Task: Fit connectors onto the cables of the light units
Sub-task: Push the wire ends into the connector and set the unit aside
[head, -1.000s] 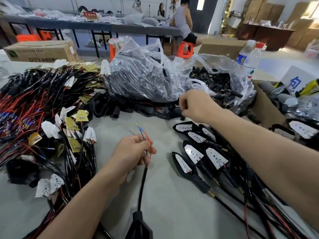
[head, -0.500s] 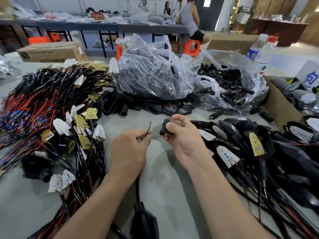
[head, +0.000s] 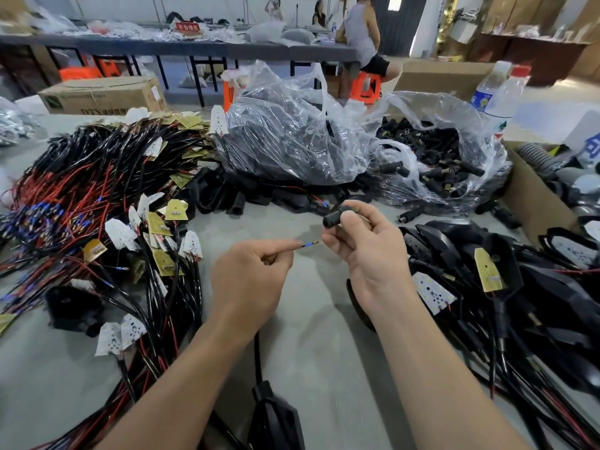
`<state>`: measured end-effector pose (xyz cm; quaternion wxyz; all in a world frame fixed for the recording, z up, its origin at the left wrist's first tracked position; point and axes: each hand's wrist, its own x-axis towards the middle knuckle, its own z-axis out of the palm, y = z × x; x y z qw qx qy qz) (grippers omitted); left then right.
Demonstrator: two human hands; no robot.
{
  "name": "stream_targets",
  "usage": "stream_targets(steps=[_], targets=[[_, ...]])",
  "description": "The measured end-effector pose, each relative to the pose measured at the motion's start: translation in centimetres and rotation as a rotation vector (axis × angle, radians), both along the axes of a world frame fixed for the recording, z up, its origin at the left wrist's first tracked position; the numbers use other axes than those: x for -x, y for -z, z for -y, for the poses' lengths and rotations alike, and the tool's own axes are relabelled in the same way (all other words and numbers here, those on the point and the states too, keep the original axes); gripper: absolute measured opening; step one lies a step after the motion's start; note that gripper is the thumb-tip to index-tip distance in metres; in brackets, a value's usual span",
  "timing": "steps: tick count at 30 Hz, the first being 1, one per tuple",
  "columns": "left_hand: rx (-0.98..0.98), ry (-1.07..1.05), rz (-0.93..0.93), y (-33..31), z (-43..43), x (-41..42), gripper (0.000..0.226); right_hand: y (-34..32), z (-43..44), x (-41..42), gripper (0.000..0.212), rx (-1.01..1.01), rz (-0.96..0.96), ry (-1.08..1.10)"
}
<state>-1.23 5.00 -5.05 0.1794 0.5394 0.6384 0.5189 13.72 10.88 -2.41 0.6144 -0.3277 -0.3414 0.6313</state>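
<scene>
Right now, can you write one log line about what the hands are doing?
left hand: pinches cable end | right hand: holds black connector | fit: not yet joined

You're in a small assembly workshop, your grey table (head: 324,368) heaped with wired light boards (head: 97,196) at 9 o'clock, clear bag of black connectors (head: 438,157) at 1 o'clock, cardboard carton (head: 104,95) at 11 o'clock, another worker (head: 360,30) seated at a long table (head: 130,47) at 12 o'clock.

Soft, even light filled the room; glare glinted on the crumpled clear plastic bag (head: 292,141); edges bowed with wide-angle distortion.
</scene>
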Motion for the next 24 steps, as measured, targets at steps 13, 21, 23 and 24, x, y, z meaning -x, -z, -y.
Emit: stream_targets(steps=[13,21,23,24], targets=[[-0.056,-0.071,0.135,-0.8,0.0,-0.1,0.022,0.1,1.0,0.2,0.019,-0.061,0.123,0.053],[-0.024,-0.099,0.053,-0.9,0.1,-0.1,0.030,0.4,1.2,0.4,0.022,-0.074,0.225,-0.002],[-0.021,-0.077,0.066,-0.9,0.1,-0.1,0.032,0.5,1.2,0.2,0.021,-0.098,0.263,0.024],[-0.016,-0.060,0.090,-0.9,0.1,-0.1,0.033,0.5,1.1,0.2,0.020,-0.107,0.273,0.041]])
